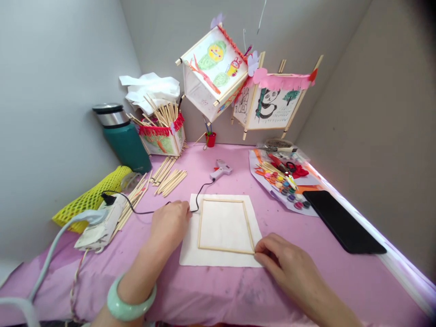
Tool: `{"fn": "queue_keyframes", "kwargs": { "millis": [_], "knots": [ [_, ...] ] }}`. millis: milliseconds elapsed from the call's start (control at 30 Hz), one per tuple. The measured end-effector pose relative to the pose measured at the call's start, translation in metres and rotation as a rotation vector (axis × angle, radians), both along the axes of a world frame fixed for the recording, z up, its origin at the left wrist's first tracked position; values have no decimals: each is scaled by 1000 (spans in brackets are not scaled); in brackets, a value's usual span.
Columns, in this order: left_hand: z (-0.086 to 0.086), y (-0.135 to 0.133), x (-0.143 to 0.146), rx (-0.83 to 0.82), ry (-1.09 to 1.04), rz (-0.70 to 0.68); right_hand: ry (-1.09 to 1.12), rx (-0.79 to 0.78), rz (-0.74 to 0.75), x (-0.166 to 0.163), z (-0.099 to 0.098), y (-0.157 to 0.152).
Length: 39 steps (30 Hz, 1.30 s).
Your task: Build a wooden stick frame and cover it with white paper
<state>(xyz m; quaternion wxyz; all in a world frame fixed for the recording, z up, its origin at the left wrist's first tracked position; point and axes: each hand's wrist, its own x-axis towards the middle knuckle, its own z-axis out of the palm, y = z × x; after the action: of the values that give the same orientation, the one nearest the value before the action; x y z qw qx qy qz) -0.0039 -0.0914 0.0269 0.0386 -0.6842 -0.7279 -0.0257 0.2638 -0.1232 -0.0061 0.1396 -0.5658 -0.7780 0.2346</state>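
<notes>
Four sticks already outline a frame [226, 250] on a blank white sheet [214, 260], its overhanging edges untrimmed. The right hand [288, 259] pinches the frame's near right corner; the left hand's [172, 222] fingers curl at the sheet's edge, grip hidden.

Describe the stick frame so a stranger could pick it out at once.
On the pink cloth, find the white sheet between the left hand and right hand. On it lies the stick frame, four-sided; unlike the hanging lanterns, it is flat, without drawings.
</notes>
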Motion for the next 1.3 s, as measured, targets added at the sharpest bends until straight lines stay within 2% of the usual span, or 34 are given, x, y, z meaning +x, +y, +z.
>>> {"fn": "queue_keyframes", "kwargs": {
  "millis": [100, 167, 267, 367, 867, 1300],
  "knots": [
    [0, -18, 3, 101, -80, 21, -3, 1, 5, 0, 0, 0],
    [-3, -33, 7, 133, -184, -44, -5, 7, 8, 1, 0, 0],
    [-10, -50, 10, 71, -340, -196, 9, 18, 19, 2, -1, 1],
    [-15, -59, 12, 13, -381, -220, 17, 22, 21, 3, -1, 1],
    [-21, -64, 19, -49, -346, -187, 34, 14, 7, 1, 5, 0],
    [-27, -65, 19, -42, -340, -182, 45, 13, -15, 1, 1, 0]
  ]
}}
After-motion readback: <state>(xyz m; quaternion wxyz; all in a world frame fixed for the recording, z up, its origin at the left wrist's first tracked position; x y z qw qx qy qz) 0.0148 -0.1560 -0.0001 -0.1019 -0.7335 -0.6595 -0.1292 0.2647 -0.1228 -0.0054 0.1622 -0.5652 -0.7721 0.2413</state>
